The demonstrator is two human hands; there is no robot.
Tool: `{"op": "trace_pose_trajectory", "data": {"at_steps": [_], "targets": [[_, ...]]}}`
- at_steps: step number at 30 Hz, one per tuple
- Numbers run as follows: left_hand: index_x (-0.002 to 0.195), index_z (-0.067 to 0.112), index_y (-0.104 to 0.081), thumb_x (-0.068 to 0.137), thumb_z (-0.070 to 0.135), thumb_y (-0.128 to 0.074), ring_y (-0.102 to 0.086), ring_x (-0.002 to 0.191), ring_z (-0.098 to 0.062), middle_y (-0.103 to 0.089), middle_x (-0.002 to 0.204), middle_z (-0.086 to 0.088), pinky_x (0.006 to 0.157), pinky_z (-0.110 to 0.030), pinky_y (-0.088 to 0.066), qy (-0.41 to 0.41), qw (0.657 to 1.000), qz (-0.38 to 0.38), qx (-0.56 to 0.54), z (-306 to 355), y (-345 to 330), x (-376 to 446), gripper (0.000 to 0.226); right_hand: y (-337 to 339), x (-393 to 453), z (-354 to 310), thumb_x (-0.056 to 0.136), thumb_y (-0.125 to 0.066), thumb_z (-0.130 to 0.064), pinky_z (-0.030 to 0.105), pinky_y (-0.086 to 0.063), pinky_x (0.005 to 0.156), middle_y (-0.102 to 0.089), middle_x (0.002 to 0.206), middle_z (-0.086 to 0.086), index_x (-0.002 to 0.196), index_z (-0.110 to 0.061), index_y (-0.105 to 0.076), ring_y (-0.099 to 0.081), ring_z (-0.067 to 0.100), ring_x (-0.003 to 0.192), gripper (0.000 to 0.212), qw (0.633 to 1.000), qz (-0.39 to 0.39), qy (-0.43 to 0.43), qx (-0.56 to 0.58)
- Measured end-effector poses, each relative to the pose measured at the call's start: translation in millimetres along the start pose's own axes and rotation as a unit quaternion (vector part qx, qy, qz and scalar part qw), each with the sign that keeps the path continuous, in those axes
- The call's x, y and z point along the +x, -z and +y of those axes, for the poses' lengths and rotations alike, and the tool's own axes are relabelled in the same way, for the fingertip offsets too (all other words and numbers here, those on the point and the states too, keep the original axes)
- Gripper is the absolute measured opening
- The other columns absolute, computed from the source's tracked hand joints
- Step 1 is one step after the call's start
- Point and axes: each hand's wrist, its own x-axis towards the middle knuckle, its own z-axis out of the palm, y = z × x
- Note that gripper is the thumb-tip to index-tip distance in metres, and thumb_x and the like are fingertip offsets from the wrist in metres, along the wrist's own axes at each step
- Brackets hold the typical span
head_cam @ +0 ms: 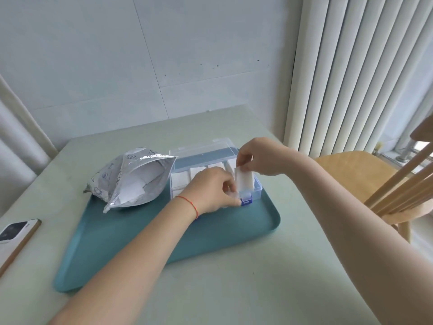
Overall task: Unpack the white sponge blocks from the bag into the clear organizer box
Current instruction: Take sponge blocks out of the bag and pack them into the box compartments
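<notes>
Currently right hand [260, 160] pinches a white sponge block [244, 180] upright over the clear organizer box [256, 187] near-right corner; left hand [210, 191] curls against the front wall (steadying, probably). Risk: block tilts, jams on neighbours.

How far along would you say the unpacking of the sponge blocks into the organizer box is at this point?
Several white blocks already sit in the back compartments of the clear organizer box. In hand: the right hand pinches one sponge block upright over the box's front right corner, while the left hand rests at the box's front edge. Left: more white blocks show inside the open foil bag on the teal tray.
</notes>
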Motion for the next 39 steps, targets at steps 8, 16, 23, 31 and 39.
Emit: {"op": "trace_pose_trajectory", "data": {"at_steps": [8,16,23,31,39], "targets": [[0.074,0.029,-0.063,0.075,0.031,-0.075,-0.059,0.086,-0.014,-0.061,0.082,0.01,0.069,-0.024,-0.042,-0.02,0.997,-0.012,0.076,2,8,1,0.012,3,3,-3,0.092,-0.057,-0.011,0.021,-0.043,0.054,-0.066,0.076,-0.007,0.099,-0.022,-0.071,-0.056,0.012,0.052,0.02,0.997,-0.068,-0.025,-0.017],[0.078,0.029,-0.063,0.076,0.032,-0.073,-0.06,0.091,-0.015,-0.061,0.083,0.011,0.076,-0.025,-0.048,-0.008,0.996,-0.014,0.085,5,7,-1,0.011,-24,0,-4,0.087,-0.052,-0.011,0.028,-0.043,0.062,-0.061,0.1,-0.002,0.088,-0.027,-0.061,-0.057,0.022,0.086,0.018,0.99,0.009,-0.039,-0.135],[0.079,0.029,-0.063,0.077,0.033,-0.073,-0.061,0.09,-0.014,-0.064,0.086,0.01,0.075,-0.023,-0.047,0.004,0.996,-0.025,0.08,6,8,-1,0.011,-36,-5,-19,0.091,-0.053,-0.005,0.029,-0.033,0.056,-0.044,0.1,0.001,0.095,-0.018,-0.063,-0.046,0.021,0.067,0.016,0.954,0.009,-0.001,-0.301],[0.082,0.019,-0.074,0.084,0.036,-0.063,-0.063,0.086,-0.014,-0.07,0.084,0.006,0.076,-0.027,-0.051,0.005,1.0,-0.005,0.015,-5,16,-10,0.02,-25,6,-28,0.094,-0.049,-0.018,0.031,-0.043,0.068,-0.059,0.096,0.005,0.081,-0.016,-0.058,-0.057,0.026,0.086,0.016,0.967,-0.013,-0.054,-0.247],[0.069,0.014,-0.068,0.077,0.022,-0.055,-0.054,0.065,-0.022,-0.059,0.068,0.0,0.064,-0.029,-0.044,-0.044,0.905,0.421,0.028,-94,57,-69,0.017,-42,24,-126,0.093,-0.054,-0.022,0.026,-0.042,0.066,-0.064,0.091,-0.002,0.097,-0.014,-0.072,-0.056,0.015,0.078,0.02,0.998,0.025,0.059,-0.014]]}}
